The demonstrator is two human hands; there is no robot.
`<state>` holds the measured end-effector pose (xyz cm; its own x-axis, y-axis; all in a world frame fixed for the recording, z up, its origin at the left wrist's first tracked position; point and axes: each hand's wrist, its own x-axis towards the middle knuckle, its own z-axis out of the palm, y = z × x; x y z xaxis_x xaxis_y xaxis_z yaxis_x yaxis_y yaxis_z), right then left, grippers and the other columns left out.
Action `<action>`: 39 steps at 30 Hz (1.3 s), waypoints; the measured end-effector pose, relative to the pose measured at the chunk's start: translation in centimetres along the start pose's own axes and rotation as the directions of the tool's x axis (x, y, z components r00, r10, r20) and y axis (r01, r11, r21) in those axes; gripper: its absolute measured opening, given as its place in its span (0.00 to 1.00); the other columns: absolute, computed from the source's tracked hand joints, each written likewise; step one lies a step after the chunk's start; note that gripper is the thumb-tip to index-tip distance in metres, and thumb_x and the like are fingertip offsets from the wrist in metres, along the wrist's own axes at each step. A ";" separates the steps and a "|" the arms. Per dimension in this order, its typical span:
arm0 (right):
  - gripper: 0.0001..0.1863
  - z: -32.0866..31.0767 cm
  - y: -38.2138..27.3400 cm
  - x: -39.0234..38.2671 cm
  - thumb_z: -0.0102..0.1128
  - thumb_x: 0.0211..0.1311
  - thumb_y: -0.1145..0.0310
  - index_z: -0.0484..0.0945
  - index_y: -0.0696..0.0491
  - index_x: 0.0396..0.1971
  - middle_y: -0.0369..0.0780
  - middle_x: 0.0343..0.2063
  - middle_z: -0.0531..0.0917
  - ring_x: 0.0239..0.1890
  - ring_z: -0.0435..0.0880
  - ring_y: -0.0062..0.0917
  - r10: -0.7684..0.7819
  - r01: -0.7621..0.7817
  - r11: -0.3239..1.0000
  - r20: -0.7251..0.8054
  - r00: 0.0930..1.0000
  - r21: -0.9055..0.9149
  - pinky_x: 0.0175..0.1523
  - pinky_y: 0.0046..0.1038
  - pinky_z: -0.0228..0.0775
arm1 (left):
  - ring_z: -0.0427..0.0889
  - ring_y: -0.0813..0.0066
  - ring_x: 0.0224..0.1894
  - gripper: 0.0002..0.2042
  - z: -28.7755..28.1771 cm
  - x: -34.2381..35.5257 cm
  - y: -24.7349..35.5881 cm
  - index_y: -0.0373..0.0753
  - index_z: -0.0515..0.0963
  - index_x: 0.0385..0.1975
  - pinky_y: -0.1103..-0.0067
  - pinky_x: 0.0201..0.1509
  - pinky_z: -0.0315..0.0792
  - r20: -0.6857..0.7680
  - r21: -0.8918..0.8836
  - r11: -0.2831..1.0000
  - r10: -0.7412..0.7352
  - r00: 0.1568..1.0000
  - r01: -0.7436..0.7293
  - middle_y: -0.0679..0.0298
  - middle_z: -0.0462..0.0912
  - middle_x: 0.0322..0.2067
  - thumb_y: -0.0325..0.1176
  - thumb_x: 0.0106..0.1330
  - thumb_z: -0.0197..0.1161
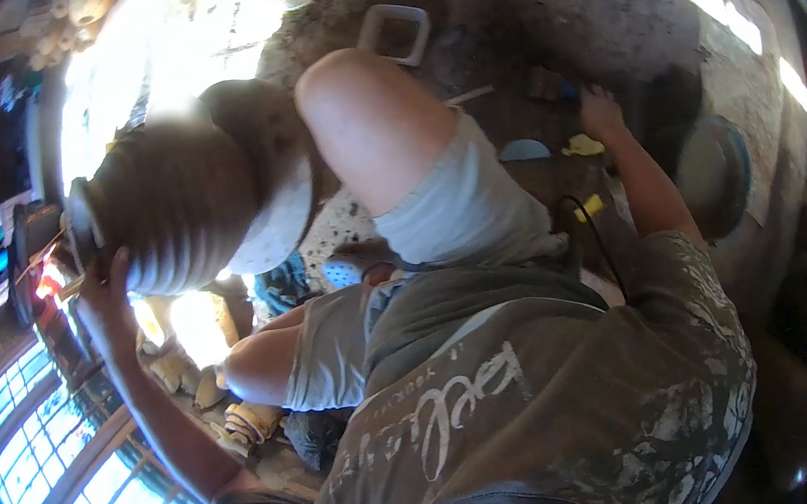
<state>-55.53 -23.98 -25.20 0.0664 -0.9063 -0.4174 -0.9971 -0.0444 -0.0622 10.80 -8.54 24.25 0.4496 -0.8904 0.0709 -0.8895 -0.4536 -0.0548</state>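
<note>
A tall ribbed clay pot (181,204) stands on a round wheel head (283,216) at the left, its ribs smeared by blur. My left hand (106,288) is at the pot's rim, a finger against the outer wall and the rest partly hidden at the lip. Stretched out over a dark work surface, my right hand (600,112) has its fingers beside a small brown block (544,84) with a blue patch. Close to it lie a yellow scrap-like piece (582,144) and a pale blue half-round scraper (524,149). I see nothing held in the right hand.
A wide round basin (717,178) stands right of my arm. Beyond my knee lies a pale square frame-like container (394,34). Another yellow piece (589,207) is by my hip. Clay pieces (248,422) lie below the wheel, and bright windows (81,493) are at lower left.
</note>
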 end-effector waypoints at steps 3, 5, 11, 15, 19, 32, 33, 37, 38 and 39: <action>0.25 0.6 -0.9 2.0 0.49 0.70 0.68 0.72 0.51 0.66 0.49 0.68 0.72 0.69 0.72 0.48 0.042 -0.038 0.999 0.133 0.990 -0.032 0.70 0.50 0.69 | 0.80 0.46 0.61 0.38 1.6 -2.9 1.8 0.36 0.75 0.67 0.62 0.67 0.72 -0.287 0.154 0.982 0.147 0.946 -0.106 0.47 0.84 0.57 0.53 0.62 0.75; 0.22 6.4 3.9 2.5 0.52 0.71 0.65 0.74 0.50 0.63 0.45 0.63 0.76 0.70 0.71 0.45 0.158 -0.161 0.985 -0.068 0.985 -0.053 0.71 0.50 0.67 | 0.83 0.51 0.52 0.31 3.9 -2.7 4.0 0.35 0.78 0.59 0.64 0.59 0.75 -0.449 0.066 0.883 0.442 0.777 -0.465 0.50 0.85 0.50 0.45 0.58 0.77; 0.19 -0.2 1.8 1.9 0.62 0.64 0.67 0.80 0.54 0.55 0.48 0.53 0.84 0.57 0.82 0.46 -0.045 0.041 0.993 0.035 0.998 0.111 0.59 0.46 0.76 | 0.84 0.46 0.57 0.34 14.0 -13.7 6.0 0.29 0.79 0.57 0.57 0.61 0.77 0.553 -0.244 0.962 0.242 0.797 -0.122 0.45 0.84 0.54 0.54 0.61 0.74; 0.18 -6.4 2.2 0.7 0.70 0.58 0.71 0.82 0.60 0.47 0.53 0.41 0.87 0.46 0.88 0.46 -0.227 0.224 0.936 -0.020 0.974 0.271 0.52 0.42 0.77 | 0.61 0.33 0.74 0.51 22.9 -13.3 0.6 0.25 0.60 0.72 0.54 0.74 0.64 0.457 0.018 0.990 0.118 0.881 -0.142 0.29 0.56 0.73 0.64 0.62 0.67; 0.16 -10.8 -1.1 -0.1 0.71 0.57 0.73 0.82 0.60 0.45 0.54 0.42 0.87 0.48 0.88 0.45 -0.204 0.239 0.905 -0.135 0.970 0.353 0.51 0.39 0.77 | 0.58 0.32 0.74 0.58 25.7 -12.8 5.3 0.26 0.56 0.74 0.53 0.76 0.60 0.579 0.110 0.993 -0.022 0.815 -0.051 0.28 0.59 0.70 0.72 0.58 0.65; 0.25 -3.6 -6.1 3.1 0.62 0.68 0.51 0.82 0.56 0.55 0.50 0.50 0.87 0.54 0.86 0.46 -0.193 0.181 0.944 0.016 0.981 0.277 0.60 0.42 0.77 | 0.54 0.51 0.80 0.35 26.2 -8.6 14.7 0.40 0.65 0.73 0.55 0.82 0.50 0.113 -0.583 0.620 0.702 0.703 -0.525 0.54 0.57 0.78 0.56 0.73 0.59; 0.26 -6.3 -8.1 1.7 0.61 0.69 0.51 0.81 0.57 0.55 0.51 0.51 0.86 0.55 0.85 0.47 -0.169 0.133 0.943 0.097 0.981 0.304 0.60 0.43 0.77 | 0.49 0.52 0.82 0.36 26.4 -9.4 13.3 0.40 0.64 0.74 0.55 0.84 0.45 0.055 -0.480 0.673 0.663 0.747 -0.563 0.54 0.53 0.80 0.56 0.73 0.59; 0.27 -8.8 -9.5 -0.4 0.60 0.70 0.49 0.81 0.57 0.54 0.53 0.50 0.86 0.55 0.84 0.49 -0.118 0.058 0.956 0.194 0.974 0.289 0.59 0.46 0.77 | 0.46 0.50 0.82 0.44 29.3 -11.0 1.9 0.40 0.54 0.79 0.54 0.85 0.36 0.173 -0.265 0.833 0.537 0.826 -0.486 0.53 0.54 0.79 0.58 0.70 0.60; 0.27 -7.8 -9.0 0.3 0.60 0.70 0.49 0.81 0.57 0.54 0.53 0.49 0.86 0.54 0.85 0.49 -0.138 0.093 0.960 0.159 0.977 0.266 0.58 0.46 0.77 | 0.47 0.49 0.82 0.45 27.7 -11.0 -0.6 0.39 0.53 0.79 0.54 0.84 0.37 0.275 -0.249 0.902 0.414 0.868 -0.352 0.51 0.54 0.79 0.60 0.70 0.60; 0.27 -6.4 -8.2 1.1 0.60 0.70 0.49 0.81 0.58 0.53 0.53 0.49 0.86 0.54 0.85 0.50 -0.163 0.131 0.962 0.121 0.979 0.239 0.58 0.47 0.77 | 0.47 0.48 0.82 0.46 26.0 -11.4 -2.9 0.38 0.53 0.79 0.53 0.84 0.38 0.377 -0.218 0.953 0.281 0.883 -0.210 0.48 0.54 0.78 0.61 0.69 0.60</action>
<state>-47.49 -27.34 -19.31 0.2324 -0.8292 -0.5084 -0.9416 -0.0609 -0.3312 10.35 1.94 -2.30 0.1777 -0.9279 -0.3279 -0.9598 -0.2369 0.1503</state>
